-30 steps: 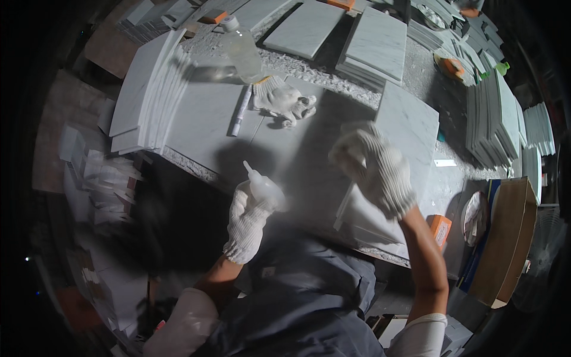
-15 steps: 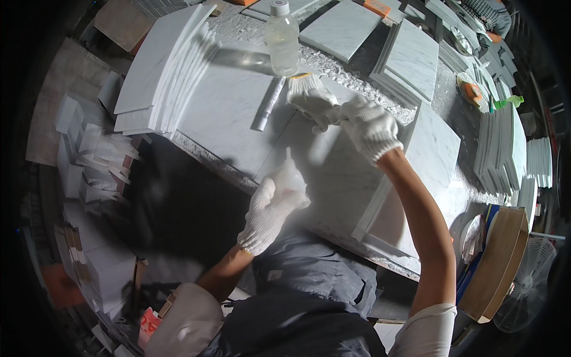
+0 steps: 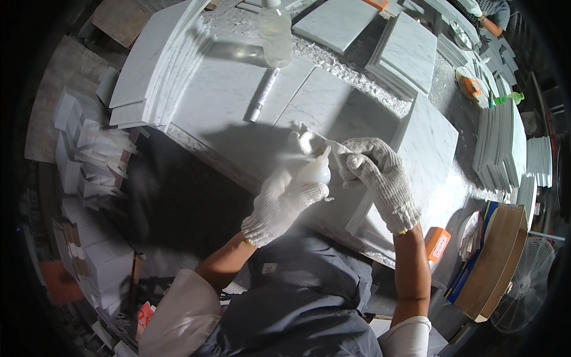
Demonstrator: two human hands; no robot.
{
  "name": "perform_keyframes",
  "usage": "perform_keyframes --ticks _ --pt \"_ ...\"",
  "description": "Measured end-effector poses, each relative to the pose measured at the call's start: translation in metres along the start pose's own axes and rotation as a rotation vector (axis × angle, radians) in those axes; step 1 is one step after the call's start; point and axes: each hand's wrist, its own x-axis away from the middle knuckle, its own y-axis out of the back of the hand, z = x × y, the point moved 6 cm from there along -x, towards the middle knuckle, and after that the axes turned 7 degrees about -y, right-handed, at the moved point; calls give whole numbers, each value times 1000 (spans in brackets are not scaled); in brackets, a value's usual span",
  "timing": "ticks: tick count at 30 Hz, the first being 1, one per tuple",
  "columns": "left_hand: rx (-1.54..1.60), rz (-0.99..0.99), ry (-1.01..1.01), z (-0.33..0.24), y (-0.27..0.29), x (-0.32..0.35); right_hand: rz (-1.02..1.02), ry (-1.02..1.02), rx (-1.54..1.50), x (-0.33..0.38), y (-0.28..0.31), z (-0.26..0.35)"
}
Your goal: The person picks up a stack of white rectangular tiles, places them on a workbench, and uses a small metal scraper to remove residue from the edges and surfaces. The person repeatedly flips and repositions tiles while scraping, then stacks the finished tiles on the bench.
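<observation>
White knit gloves cover both of my hands. My left hand [image 3: 275, 205] is wrapped round a translucent white squeeze bottle [image 3: 316, 171], its narrow nozzle pointing up. A loose white work glove [image 3: 308, 143] is pinched in my right hand [image 3: 380, 178] right by the nozzle; whether glove and nozzle touch I cannot tell. Under and beyond the hands lie pale grey-veined marble tiles [image 3: 229, 101], edge to edge with a thin seam. A white marker-like tube [image 3: 264, 95] rests on one tile. Behind it stands a clear plastic bottle [image 3: 275, 38] of cloudy liquid.
Stacked tiles lean at the left [image 3: 156, 65], and more tile stacks [image 3: 409, 53] stand at the far right. An orange block [image 3: 438, 244] sits near my right forearm, by an open cardboard box [image 3: 496, 262] and a fan [image 3: 523, 285]. Another person's arm [image 3: 491, 27] shows at the far right.
My right hand has come back toward me with the loose glove, from the far tiles to the nozzle. My left hand and the squeeze bottle have shifted slightly right and up.
</observation>
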Motion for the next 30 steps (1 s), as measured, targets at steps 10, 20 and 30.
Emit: perform_keyframes --ticks 10,20,30 --pt "-451 356 -510 -33 -9 -6 212 181 -106 34 10 -1" --pt "-14 341 -2 -4 -32 -8 112 108 -298 43 33 -19" --pt "-635 203 -260 -29 -47 2 -203 50 -530 57 17 -28"
